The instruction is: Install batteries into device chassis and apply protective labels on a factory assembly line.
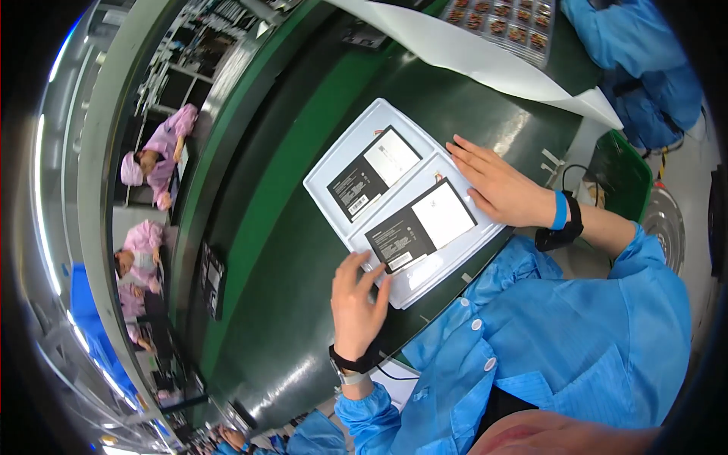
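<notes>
Your open left hand (pixel 359 312) and open right hand (pixel 509 188) rested at the pale plastic tray's (pixel 355 145) edges, perhaps to steady it, while its ridge (pixel 396 198) kept two flat batteries (pixel 374 173) apart.

The table (pixel 277 303) has a glossy, dark green top that catches patches of light, with a brighter green band (pixel 265 144) running along its far side. A pale tray (pixel 364 125) lies flat on it near the person's edge, turned at an angle. A divider splits the tray, with one black-and-white pack (pixel 422 226) on each side. A white sheet (pixel 409 30) with a wavy edge covers the upper right part; a dark, flat item (pixel 212 280) lies well left of the tray.
</notes>
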A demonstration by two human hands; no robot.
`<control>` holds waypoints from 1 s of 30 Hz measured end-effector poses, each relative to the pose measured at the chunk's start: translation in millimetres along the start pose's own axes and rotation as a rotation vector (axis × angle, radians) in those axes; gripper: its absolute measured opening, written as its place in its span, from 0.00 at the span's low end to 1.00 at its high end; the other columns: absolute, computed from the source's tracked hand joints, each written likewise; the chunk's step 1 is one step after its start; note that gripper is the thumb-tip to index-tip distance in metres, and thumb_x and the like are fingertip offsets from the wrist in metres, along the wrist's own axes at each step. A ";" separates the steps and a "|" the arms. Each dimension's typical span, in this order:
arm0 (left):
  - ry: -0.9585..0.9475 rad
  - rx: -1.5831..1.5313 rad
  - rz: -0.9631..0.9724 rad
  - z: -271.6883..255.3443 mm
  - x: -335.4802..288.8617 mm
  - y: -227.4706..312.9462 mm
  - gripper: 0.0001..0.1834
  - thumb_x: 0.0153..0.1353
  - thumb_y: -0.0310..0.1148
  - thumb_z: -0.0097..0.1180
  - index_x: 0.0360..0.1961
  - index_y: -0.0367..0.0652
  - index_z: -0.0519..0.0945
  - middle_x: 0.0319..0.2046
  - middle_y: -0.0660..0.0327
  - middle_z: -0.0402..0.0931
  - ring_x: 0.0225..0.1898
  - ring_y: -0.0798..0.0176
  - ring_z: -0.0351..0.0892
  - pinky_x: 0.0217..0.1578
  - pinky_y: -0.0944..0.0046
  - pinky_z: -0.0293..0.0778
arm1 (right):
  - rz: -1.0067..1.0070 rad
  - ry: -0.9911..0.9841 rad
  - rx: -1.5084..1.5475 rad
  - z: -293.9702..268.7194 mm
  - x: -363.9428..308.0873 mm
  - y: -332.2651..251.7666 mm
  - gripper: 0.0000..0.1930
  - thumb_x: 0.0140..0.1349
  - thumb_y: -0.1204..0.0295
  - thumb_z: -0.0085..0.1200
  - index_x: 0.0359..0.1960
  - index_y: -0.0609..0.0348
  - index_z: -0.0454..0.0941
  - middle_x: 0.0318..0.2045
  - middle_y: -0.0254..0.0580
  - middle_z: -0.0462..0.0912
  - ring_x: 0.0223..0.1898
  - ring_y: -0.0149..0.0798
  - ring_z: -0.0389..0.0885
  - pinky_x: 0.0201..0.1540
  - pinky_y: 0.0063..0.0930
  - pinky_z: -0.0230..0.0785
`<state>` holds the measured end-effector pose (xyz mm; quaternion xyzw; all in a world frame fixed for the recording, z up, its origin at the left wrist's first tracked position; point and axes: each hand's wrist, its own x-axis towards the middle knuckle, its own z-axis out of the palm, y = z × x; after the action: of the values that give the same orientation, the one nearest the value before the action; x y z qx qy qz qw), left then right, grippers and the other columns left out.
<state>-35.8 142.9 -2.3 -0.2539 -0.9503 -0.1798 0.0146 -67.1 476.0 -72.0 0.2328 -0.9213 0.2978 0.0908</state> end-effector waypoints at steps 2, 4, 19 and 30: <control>0.047 0.051 -0.089 0.6 14.0 15.5 0.14 0.60 0.30 0.65 0.48 0.40 0.85 0.58 0.50 0.76 0.60 0.45 0.74 0.60 0.51 0.71 | -0.015 0.015 0.042 0.7 11.2 20.5 0.29 0.60 0.81 0.49 0.64 0.79 0.64 0.70 0.65 0.61 0.76 0.62 0.52 0.75 0.51 0.52; 0.066 0.087 -0.204 -0.1 16.3 21.3 0.20 0.62 0.32 0.64 0.55 0.39 0.82 0.62 0.49 0.73 0.61 0.43 0.73 0.61 0.51 0.70 | -0.066 -0.016 0.110 2.3 25.9 37.6 0.30 0.59 0.82 0.49 0.66 0.77 0.63 0.71 0.63 0.61 0.76 0.61 0.52 0.75 0.50 0.51; 0.341 0.100 -0.709 107.3 5.7 125.6 0.41 0.68 0.41 0.57 0.72 0.24 0.57 0.73 0.36 0.54 0.75 0.33 0.50 0.71 0.43 0.52 | -0.470 -0.340 -0.027 -40.7 111.9 111.6 0.31 0.61 0.83 0.50 0.70 0.65 0.65 0.73 0.50 0.63 0.77 0.54 0.54 0.77 0.43 0.49; 0.570 0.069 -0.804 120.2 -2.6 161.1 0.30 0.68 0.31 0.53 0.69 0.33 0.66 0.74 0.39 0.53 0.75 0.37 0.50 0.72 0.44 0.50 | -0.550 -0.249 0.244 -1.7 145.4 123.9 0.30 0.58 0.84 0.43 0.66 0.61 0.71 0.70 0.46 0.69 0.76 0.51 0.58 0.77 0.44 0.48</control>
<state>52.7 313.6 -61.1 0.1926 -0.9366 -0.2020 0.2117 -254.1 511.0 -88.9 0.5170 -0.7854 0.3394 0.0258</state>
